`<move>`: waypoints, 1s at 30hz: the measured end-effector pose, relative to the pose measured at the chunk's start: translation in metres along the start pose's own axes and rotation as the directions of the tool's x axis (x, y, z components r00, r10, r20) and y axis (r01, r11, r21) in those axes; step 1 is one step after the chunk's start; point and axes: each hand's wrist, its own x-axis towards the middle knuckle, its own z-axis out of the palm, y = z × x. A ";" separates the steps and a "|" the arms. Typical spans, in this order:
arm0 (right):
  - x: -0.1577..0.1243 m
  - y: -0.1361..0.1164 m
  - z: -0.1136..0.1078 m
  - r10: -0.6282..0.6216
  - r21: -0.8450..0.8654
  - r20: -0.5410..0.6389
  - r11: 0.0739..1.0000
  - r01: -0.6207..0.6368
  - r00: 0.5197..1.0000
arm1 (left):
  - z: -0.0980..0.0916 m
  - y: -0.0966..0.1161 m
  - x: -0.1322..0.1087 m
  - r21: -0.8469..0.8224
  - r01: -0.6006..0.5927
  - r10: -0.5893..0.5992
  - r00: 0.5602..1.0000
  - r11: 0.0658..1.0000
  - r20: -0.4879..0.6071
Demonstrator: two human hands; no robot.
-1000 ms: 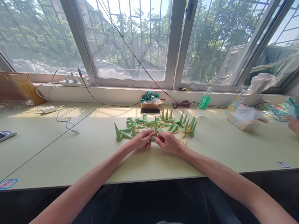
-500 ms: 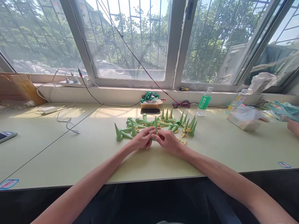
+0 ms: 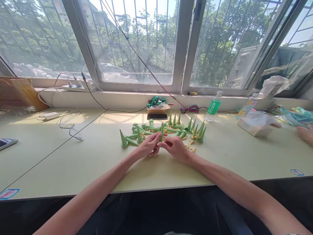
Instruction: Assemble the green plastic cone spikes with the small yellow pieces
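Observation:
Upright between my hands stands a green watering spike (image 3: 162, 129), its pointed tip up. My left hand (image 3: 149, 145) is closed around its lower part. The fingers of my right hand (image 3: 175, 147) pinch at the base of the same spike, where a speck of yellow shows; the fingertips hide most of it. Behind and beside my hands are several more green spikes (image 3: 124, 139), some upright and some lying down. Small yellow plastic valves (image 3: 193, 149) lie scattered near my right hand and among the spikes.
A dark phone (image 3: 157, 117) lies before a small box of green cord (image 3: 156, 103). To the right stand a water bottle (image 3: 214, 107) and a tissue box (image 3: 255, 128). Another person's hand (image 3: 305, 133) is at the far right edge. White cables (image 3: 70, 127) lie left.
The spike between my hands has shifted slightly left, and my right fingertips have moved a little at its base. The other person's hand at the right has moved slightly left.

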 end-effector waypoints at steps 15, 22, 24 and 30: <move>0.001 -0.001 -0.002 0.018 0.017 0.020 1.000 -0.019 1.000 | 0.000 0.006 0.001 0.192 -0.055 0.080 0.989 0.980 -0.126; 0.005 0.004 -0.006 0.097 -0.069 -0.101 0.992 -0.104 0.990 | -0.007 0.011 0.001 0.579 -0.063 0.274 0.919 0.813 -0.285; 0.005 0.005 -0.006 0.117 -0.087 -0.092 0.988 -0.125 0.989 | -0.008 0.010 0.001 0.606 -0.045 0.272 0.918 0.794 -0.289; 0.005 0.010 -0.005 0.135 -0.124 -0.045 0.983 -0.139 0.990 | -0.005 0.012 0.000 0.588 -0.028 0.250 0.921 0.808 -0.300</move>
